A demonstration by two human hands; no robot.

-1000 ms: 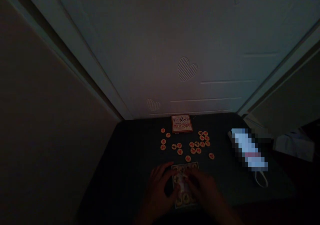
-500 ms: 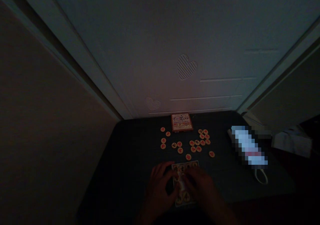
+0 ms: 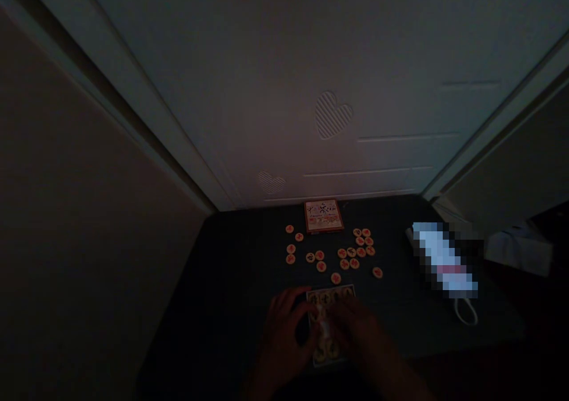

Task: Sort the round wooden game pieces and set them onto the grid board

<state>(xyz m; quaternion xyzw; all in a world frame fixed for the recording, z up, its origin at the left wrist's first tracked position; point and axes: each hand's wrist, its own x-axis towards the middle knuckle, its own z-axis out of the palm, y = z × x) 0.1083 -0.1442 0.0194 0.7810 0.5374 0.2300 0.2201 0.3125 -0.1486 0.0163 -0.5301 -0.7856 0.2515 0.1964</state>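
In the dim head view, a shallow open box lies near the table's front edge with round Chinese chess pieces in it. Pieces show along its far row and in its near corner. My left hand is curled round the box's left side, thumb and fingers over its edge. My right hand reaches over the right side with its fingers drawn together inside the box; whatever they hold is hidden in shadow. Beyond the hands, loose Chinese chess pieces are scattered, most with red marks, a few with dark ones.
A printed box lid lies at the back of the dark table, near a pale panel with raised hearts. On the right lies a blurred bright-screened device with a white loop. Pale papers are farther right.
My right fingers have shifted slightly within the box, and more of its far row of pieces shows. My left hand stays at the box's side. The view has tilted slightly.
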